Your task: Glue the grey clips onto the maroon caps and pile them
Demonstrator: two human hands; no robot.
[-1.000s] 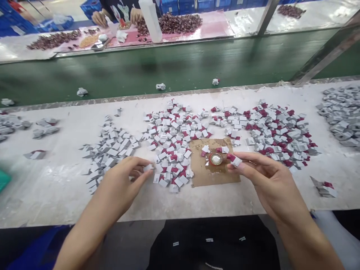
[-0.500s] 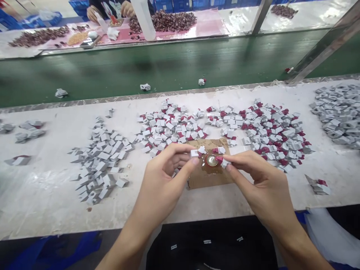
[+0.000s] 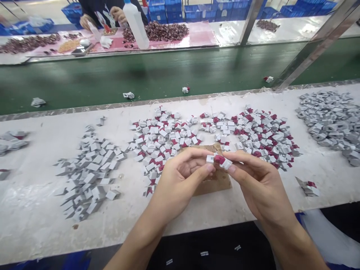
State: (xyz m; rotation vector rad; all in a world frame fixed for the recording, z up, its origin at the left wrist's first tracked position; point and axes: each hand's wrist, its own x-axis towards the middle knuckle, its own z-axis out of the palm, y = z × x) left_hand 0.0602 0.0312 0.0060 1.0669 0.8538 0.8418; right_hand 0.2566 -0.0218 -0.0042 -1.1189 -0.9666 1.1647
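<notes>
Between thumb and forefinger, my left hand [image 3: 182, 178] pinches a small pale grey plastic piece [image 3: 210, 159]. My right hand [image 3: 253, 180] pinches a grey and dark red plastic piece [image 3: 224, 162], its red end turned toward the left piece. The two pieces are close together; whether they touch I cannot tell. Under my hands lies a brown cardboard piece [image 3: 215, 185], largely covered by the fingers. Behind it spread a heap of grey and red pieces [image 3: 165, 131] and, to its right, another heap of such pieces [image 3: 264, 135].
Plain grey pieces [image 3: 92, 168] are heaped at left, and more grey parts [image 3: 332, 123] at far right. Beyond the table runs a green conveyor belt [image 3: 157, 71] carrying a few pieces. Metal posts [image 3: 306, 48] rise at right. Across the belt a co-worker's hands [image 3: 118, 15] handle items.
My hands have come together, bringing the two held pieces close to each other and covering the round metal cap on the cardboard. The view has shifted; pieces on the belt appear further left.
</notes>
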